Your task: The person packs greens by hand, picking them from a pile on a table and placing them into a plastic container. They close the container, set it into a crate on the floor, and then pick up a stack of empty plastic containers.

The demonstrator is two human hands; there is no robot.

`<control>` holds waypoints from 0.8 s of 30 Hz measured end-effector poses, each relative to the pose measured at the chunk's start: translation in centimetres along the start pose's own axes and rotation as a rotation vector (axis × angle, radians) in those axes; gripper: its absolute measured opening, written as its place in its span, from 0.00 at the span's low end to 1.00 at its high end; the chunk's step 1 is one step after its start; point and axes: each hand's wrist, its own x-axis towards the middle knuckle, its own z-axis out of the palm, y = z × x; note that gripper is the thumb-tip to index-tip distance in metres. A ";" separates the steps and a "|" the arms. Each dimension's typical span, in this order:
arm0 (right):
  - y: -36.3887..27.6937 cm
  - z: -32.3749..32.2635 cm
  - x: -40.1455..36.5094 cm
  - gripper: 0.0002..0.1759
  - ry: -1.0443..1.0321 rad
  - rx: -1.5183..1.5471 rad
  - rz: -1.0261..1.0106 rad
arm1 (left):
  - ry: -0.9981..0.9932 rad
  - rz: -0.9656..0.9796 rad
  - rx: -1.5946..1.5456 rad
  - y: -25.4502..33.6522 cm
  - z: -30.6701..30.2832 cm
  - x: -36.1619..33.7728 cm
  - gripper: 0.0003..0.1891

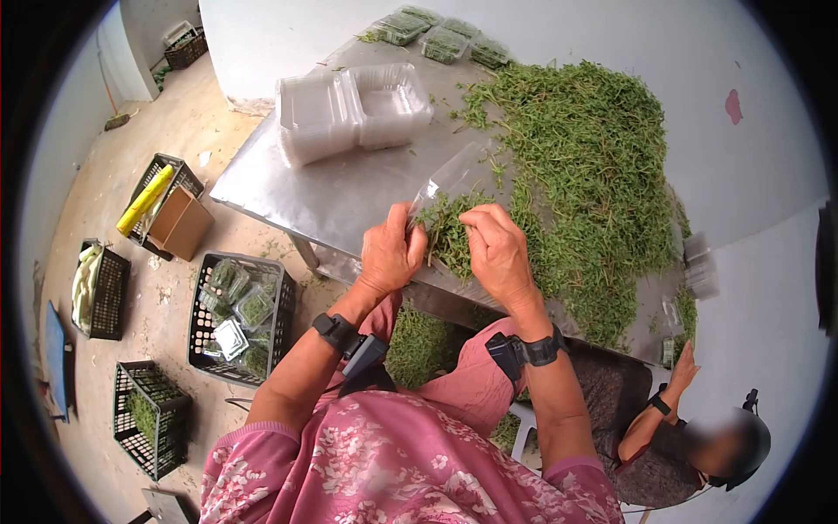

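Note:
At the near edge of the metal table, my left hand is closed on the side of a clear plastic box whose lid stands open, tilted away. Leafy green sprigs fill the box. My right hand is at the box's right side, its fingers curled and pinched on sprigs; the fingertips are partly hidden. Just beyond and to the right spreads a large pile of the same greens.
Nested empty clear boxes stand on the metal table. Filled boxes sit at its far end. Black crates stand on the floor to the left, one holding filled boxes. A co-worker sits at the right.

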 end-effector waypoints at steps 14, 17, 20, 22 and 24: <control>2.3 2.1 -0.7 0.07 -0.172 -0.073 0.048 | 0.008 0.006 0.003 0.0 0.0 -0.1 0.12; 2.3 2.1 -0.7 0.07 -0.169 -0.068 0.052 | 0.007 0.003 -0.003 0.2 0.0 0.0 0.12; 2.3 2.1 -0.6 0.06 -0.177 -0.059 0.062 | 0.003 0.000 0.000 0.2 0.0 0.0 0.12; 2.3 2.1 -0.5 0.06 -0.186 -0.052 0.068 | -0.003 -0.002 -0.003 0.2 -0.1 0.0 0.12; 2.3 2.1 -0.4 0.07 -0.195 -0.046 0.075 | -0.005 0.001 0.000 0.1 -0.1 0.0 0.13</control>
